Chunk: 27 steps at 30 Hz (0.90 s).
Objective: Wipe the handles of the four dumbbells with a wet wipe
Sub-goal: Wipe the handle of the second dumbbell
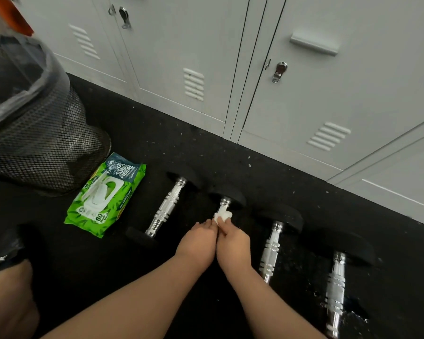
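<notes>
Several dumbbells with chrome handles and black ends lie side by side on the black floor. The leftmost dumbbell [165, 207] lies bare. On the second dumbbell [227, 200] only the top of the handle shows; both hands cover the rest. My right hand [233, 244] grips a white wet wipe [222, 216] wrapped on that handle. My left hand [197, 242] lies close beside it with fingers on the handle; its grip is hidden. The third dumbbell [271, 252] and the fourth dumbbell [337, 289] lie to the right.
A green pack of wet wipes [105, 195] lies left of the dumbbells. Behind it stands a black mesh waste bin [34, 133] with a clear liner. Grey lockers [255, 69] line the far side. My knee [8, 297] shows at lower left.
</notes>
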Available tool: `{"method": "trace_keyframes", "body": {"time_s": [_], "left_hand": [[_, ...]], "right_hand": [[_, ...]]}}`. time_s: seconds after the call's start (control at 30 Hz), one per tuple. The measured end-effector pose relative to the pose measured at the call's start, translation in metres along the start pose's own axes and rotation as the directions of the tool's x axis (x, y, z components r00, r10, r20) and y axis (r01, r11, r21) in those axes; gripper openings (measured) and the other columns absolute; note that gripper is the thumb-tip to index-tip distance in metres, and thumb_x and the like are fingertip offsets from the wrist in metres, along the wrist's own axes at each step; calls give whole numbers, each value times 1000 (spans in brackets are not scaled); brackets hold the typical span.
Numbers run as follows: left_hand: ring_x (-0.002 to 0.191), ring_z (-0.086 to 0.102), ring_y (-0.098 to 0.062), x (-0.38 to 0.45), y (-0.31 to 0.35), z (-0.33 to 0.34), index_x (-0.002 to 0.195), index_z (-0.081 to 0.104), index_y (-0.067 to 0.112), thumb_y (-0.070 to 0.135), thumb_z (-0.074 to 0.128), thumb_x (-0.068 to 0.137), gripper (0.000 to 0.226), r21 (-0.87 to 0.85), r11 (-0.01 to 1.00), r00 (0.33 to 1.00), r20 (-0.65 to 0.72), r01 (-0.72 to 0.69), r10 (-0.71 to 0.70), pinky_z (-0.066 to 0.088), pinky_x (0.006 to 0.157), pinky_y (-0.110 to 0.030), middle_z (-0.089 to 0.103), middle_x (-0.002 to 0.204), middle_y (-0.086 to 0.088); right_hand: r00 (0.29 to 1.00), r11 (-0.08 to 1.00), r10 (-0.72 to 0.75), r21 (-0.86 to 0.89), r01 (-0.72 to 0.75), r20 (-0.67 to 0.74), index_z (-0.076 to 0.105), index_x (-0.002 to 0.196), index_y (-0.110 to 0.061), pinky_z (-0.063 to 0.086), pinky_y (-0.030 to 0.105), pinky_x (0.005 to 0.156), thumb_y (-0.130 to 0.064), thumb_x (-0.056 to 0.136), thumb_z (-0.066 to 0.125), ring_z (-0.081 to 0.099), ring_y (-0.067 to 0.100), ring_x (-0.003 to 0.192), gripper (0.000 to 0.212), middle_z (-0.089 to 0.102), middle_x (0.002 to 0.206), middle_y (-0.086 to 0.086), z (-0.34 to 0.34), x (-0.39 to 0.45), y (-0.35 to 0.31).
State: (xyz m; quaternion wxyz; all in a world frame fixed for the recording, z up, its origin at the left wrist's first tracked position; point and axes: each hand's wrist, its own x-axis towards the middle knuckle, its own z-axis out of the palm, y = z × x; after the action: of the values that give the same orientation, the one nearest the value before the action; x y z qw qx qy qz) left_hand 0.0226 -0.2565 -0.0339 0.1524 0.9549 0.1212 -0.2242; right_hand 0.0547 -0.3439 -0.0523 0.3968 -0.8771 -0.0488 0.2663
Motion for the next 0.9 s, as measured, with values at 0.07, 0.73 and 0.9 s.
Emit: {"method": "trace_keyframes", "body": {"time_s": [0.07,0.73,0.9], "left_hand": [[140,32,-20,0,4,1,148,20,5,9,34,96,54,0,1000,1000,-11,-3,3,17,117,-29,30,153,-12],[143,27,-19,2,1,2,148,18,5,9,35,96,55,-5,1000,1000,-18,-10,10,14,118,-29,29,153,-13],[141,29,-19,0,-2,2,149,18,6,10,40,95,58,-4,1000,1000,-9,-18,18,16,118,-30,31,152,-11]], "right_hand": [[997,999,-44,-9,44,-65,67,111,-9,48,23,90,-19,95,52,62,19,101,25,62,112,4,-2,11,0],[992,992,-118,45,119,-34,51,75,-10,43,28,64,-14,94,53,50,17,70,20,53,76,9,-10,14,-4],[982,973,-188,-140,183,-26,63,107,-6,40,26,78,-4,90,47,50,24,93,23,52,105,11,-8,28,-7]]}}
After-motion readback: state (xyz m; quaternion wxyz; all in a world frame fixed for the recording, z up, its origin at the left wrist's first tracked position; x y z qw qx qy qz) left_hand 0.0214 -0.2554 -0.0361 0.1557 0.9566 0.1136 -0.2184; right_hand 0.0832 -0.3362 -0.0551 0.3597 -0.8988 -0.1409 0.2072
